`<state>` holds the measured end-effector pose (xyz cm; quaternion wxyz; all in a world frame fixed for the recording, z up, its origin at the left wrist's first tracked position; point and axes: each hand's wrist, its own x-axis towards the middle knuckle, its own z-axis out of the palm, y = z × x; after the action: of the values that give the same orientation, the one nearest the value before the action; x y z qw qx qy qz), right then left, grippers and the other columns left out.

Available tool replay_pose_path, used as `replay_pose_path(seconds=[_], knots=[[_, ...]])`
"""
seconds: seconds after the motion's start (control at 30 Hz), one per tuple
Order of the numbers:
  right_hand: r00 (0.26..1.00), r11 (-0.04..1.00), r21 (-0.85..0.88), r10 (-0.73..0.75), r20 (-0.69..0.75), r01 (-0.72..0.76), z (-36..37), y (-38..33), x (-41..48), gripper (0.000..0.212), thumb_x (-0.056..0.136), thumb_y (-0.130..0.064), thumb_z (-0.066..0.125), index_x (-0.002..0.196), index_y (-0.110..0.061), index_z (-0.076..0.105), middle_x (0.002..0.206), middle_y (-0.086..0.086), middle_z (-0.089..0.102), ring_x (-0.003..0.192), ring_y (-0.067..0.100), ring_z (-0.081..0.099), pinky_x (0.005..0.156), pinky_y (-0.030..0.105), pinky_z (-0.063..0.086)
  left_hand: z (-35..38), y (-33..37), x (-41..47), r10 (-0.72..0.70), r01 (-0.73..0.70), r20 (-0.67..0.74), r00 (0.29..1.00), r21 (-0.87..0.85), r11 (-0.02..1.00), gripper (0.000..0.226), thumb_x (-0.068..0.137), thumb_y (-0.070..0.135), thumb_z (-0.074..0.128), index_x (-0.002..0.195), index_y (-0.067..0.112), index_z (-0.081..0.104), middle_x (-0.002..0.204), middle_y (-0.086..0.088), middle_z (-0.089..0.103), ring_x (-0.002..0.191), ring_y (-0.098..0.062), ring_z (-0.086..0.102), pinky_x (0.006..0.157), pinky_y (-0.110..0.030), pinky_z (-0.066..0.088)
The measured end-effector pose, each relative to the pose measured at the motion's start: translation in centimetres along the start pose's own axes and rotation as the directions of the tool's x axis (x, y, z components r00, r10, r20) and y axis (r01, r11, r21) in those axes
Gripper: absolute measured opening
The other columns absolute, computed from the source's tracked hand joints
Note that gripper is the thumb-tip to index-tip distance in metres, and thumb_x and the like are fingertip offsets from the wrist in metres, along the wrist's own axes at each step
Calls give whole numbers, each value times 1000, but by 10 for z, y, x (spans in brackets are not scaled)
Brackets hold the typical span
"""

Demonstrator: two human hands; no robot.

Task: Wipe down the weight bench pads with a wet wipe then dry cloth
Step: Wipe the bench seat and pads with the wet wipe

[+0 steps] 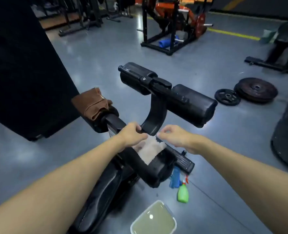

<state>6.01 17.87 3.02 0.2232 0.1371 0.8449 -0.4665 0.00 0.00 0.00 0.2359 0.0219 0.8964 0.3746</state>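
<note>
A black weight bench runs away from me, its seat pad (104, 188) near the bottom and black roller pads (193, 103) on a curved post farther out. A pale wet wipe (152, 149) hangs over the nearer right roller pad (158, 171). My left hand (133, 134) pinches the wipe's top left edge. My right hand (173, 135) pinches its top right corner with thumb and fingertips. A folded brown cloth (91, 103) rests on the left roller pad, apart from both hands.
On the floor to the right of the bench lie a green spray bottle (182, 193), a blue cloth (175, 177) and a tub of yellowish liquid (154, 218). Weight plates (256, 90) lie farther right. A large black block (21, 73) stands at left; racks stand behind.
</note>
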Motion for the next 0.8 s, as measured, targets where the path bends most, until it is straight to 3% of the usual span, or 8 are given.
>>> replay_pose_path(seconds=[0.1,0.17,0.27,0.33,0.43,0.53,0.63,0.8], knots=[[999,998,-43,48,23,-47,11,11,4,45,99,-29,55,136,-4,47,140,13,51,121,28,52,95,30,42,16,-5,-2,2,8,-62,998,168,986,41,81,30,72,113,13,52,108,-5,57,101,-26,57,82,-31,46],[998,997,-42,63,9,-63,22,16,11,47,96,-25,60,135,-4,45,134,12,52,124,27,51,89,28,42,23,-8,-6,-38,52,-109,993,131,990,28,83,24,70,100,15,50,89,5,53,92,-21,52,80,-28,42],[992,992,-32,118,-38,-119,37,19,25,25,87,-19,67,103,-8,52,105,8,56,97,27,59,71,30,47,26,-16,-7,-61,70,-113,992,75,995,31,79,14,67,62,16,42,59,1,42,60,-21,41,59,-28,36],[991,993,2,118,-57,-118,45,17,29,15,83,-12,64,85,-12,49,87,8,55,76,23,56,58,29,44,23,-21,-11,-43,45,-71,997,30,999,36,75,10,64,53,15,36,56,-4,34,55,-21,32,53,-28,28],[992,999,-24,-39,-118,37,62,-2,22,22,89,-7,52,73,-17,40,73,-2,42,65,15,42,50,22,31,8,-30,-23,-23,9,-84,996,-159,987,21,80,8,62,71,14,44,67,-6,40,63,-20,39,56,-32,34],[973,971,123,-186,-138,203,85,-29,7,21,88,-8,55,71,-17,46,67,-5,49,60,11,47,50,15,40,-21,-52,-36,-53,9,-133,990,-312,950,15,80,10,61,87,14,47,75,-10,50,66,-21,46,57,-31,39],[979,942,267,-196,-58,204,126,-42,1,15,84,-3,57,95,-14,58,90,6,69,81,19,69,73,35,61,-51,-88,-61,-83,22,-124,989,-426,905,26,79,11,66,98,14,48,82,-12,62,65,-21,55,60,-34,48],[984,943,299,-171,52,148,233,-32,11,28,83,6,51,106,-8,59,98,10,67,75,18,65,57,26,54,-60,-193,-99,-159,74,-124,979,-513,855,32,85,10,69,111,10,50,93,-20,70,64,-20,65,55,-29,54]])
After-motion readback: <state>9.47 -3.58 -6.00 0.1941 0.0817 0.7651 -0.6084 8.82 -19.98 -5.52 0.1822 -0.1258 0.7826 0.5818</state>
